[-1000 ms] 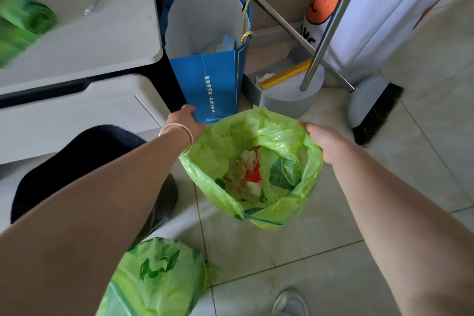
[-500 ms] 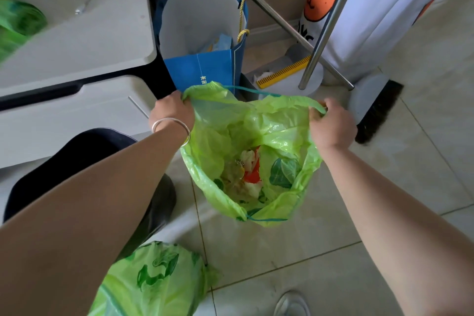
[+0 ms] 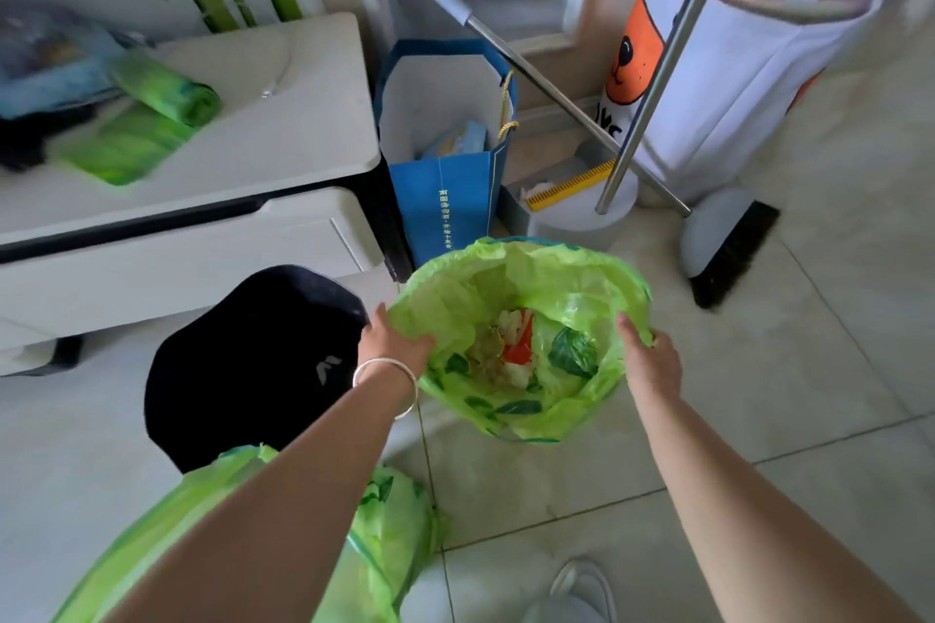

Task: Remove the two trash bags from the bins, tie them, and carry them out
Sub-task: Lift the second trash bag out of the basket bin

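Observation:
A light green trash bag (image 3: pixel 526 283) stands open on the tiled floor at centre, with red, white and green scraps inside. My left hand (image 3: pixel 392 342) grips its left rim; a silver bangle circles that wrist. My right hand (image 3: pixel 645 359) grips the right rim. A second green trash bag (image 3: pixel 399 521) lies on the floor at bottom left, partly hidden under my left forearm. Just left of the open bag stands a black bin (image 3: pixel 253 359), dark inside.
A white low cabinet (image 3: pixel 283 177) at left carries a roll of green bags (image 3: pixel 167 91). Behind the bag stand a blue paper bag (image 3: pixel 445 197), a grey dustpan (image 3: pixel 571 207), a broom (image 3: pixel 728 243) and a white fabric hamper (image 3: pixel 728 66). A shoe (image 3: pixel 582 587) shows at the bottom.
The camera tilted up, so the bag sits lower in view. My hands shifted along the rim toward its near side and the bag's mouth spread wider.

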